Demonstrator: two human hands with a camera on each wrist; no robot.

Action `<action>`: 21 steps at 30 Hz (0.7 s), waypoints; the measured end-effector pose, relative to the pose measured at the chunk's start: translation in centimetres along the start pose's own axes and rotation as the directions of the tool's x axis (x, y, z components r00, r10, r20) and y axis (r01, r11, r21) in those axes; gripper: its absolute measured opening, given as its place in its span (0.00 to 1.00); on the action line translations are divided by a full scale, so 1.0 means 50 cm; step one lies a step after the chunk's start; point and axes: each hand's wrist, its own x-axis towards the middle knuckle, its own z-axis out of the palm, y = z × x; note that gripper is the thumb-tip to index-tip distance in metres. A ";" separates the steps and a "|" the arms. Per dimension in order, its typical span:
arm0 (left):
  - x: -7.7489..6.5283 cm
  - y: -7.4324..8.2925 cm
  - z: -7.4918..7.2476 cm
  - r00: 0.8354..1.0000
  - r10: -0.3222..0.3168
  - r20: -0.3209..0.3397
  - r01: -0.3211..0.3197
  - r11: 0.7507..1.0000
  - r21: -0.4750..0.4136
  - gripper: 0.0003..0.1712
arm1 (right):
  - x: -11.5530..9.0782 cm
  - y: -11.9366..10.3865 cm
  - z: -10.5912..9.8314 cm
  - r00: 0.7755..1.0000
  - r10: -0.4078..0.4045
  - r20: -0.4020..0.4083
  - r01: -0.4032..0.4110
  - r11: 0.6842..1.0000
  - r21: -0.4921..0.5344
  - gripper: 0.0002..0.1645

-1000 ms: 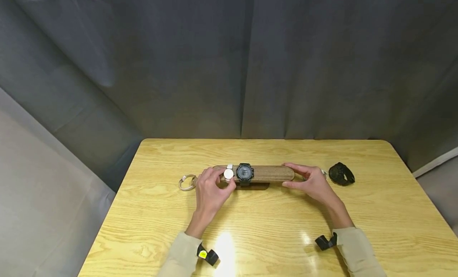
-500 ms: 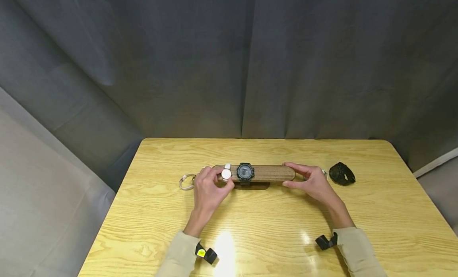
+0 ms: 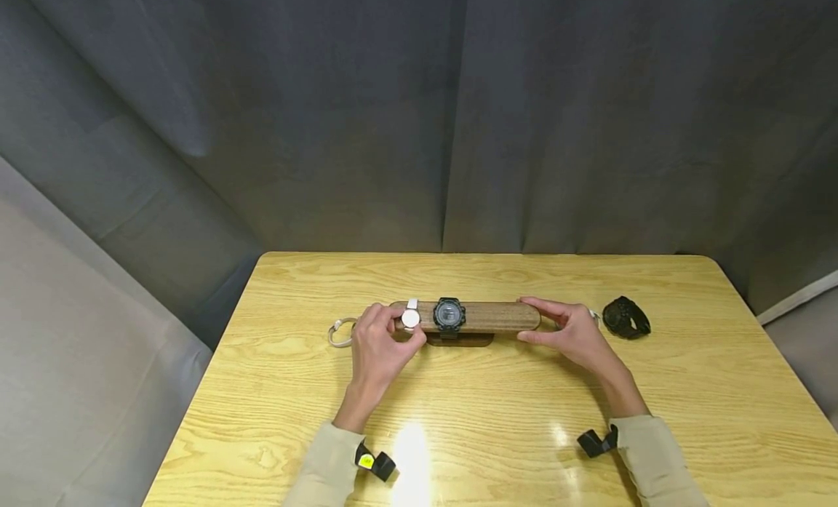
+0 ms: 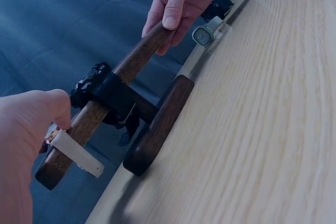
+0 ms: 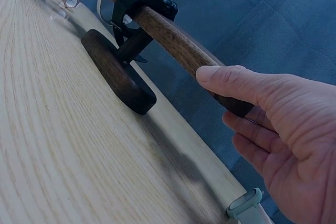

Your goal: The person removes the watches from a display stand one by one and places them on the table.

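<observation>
A dark wooden watch stand stands on the table, its long bar raised over a flat base. Around the bar near its left end hangs a wristwatch with a white strap and round white face. My left hand pinches this watch at its face between thumb and fingers. Beside it, a chunky black digital watch is fastened around the bar. At the bar's other end, my right hand grips the wood, thumb on the near side. The white strap's lower end hangs loose below the bar.
Another black watch lies on the table at the right. A pale green square-faced watch sits close by, mostly behind my right hand. Left of the stand rests a light, thin-banded watch. A dark curtain hangs behind the table.
My left hand has slid the white-strapped watch leftward along the bar, widening the gap to the black digital watch. The right hand has stayed on the bar's end.
</observation>
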 end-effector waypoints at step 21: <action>0.005 -0.010 -0.016 0.998 -0.057 0.041 0.057 0.998 0.000 0.15 | -0.002 -0.004 -0.001 1.000 0.000 0.006 0.000 1.000 0.017 0.37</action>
